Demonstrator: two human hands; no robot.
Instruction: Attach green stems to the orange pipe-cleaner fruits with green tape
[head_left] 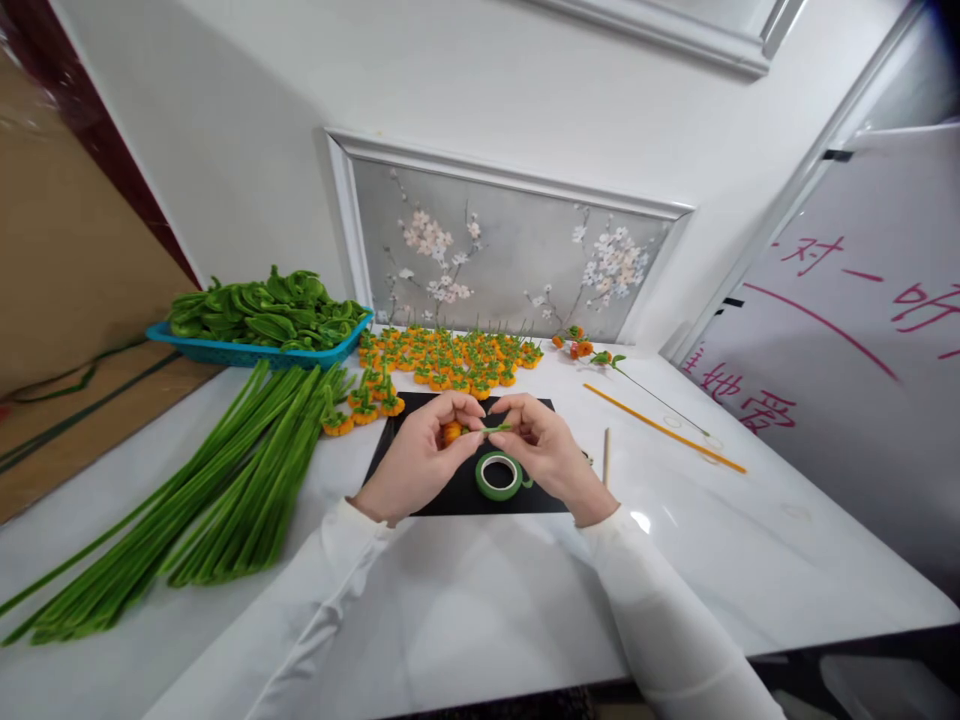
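Over a black mat (450, 495), my left hand (420, 450) is closed around a small orange flower (451, 433) with a green stem. My right hand (546, 450) pinches the far end of that green stem (496, 428), its fingertips close to those of the left. Whether the stem is wrapped in anything is too small to tell. Just below the fingers, a roll of green tape (498, 477) lies flat on the mat. Both hands hide parts of the mat and some of the flower.
Many orange flowers (457, 360) with upright stems cover the table's back. Green pipe cleaners (225, 490) lie in bundles at left, before a blue tray (247, 352) of green leaf shapes (270, 310). At right are a finished flower stem (600, 357), an orange strip (664, 428) and a thin wooden stick (607, 458).
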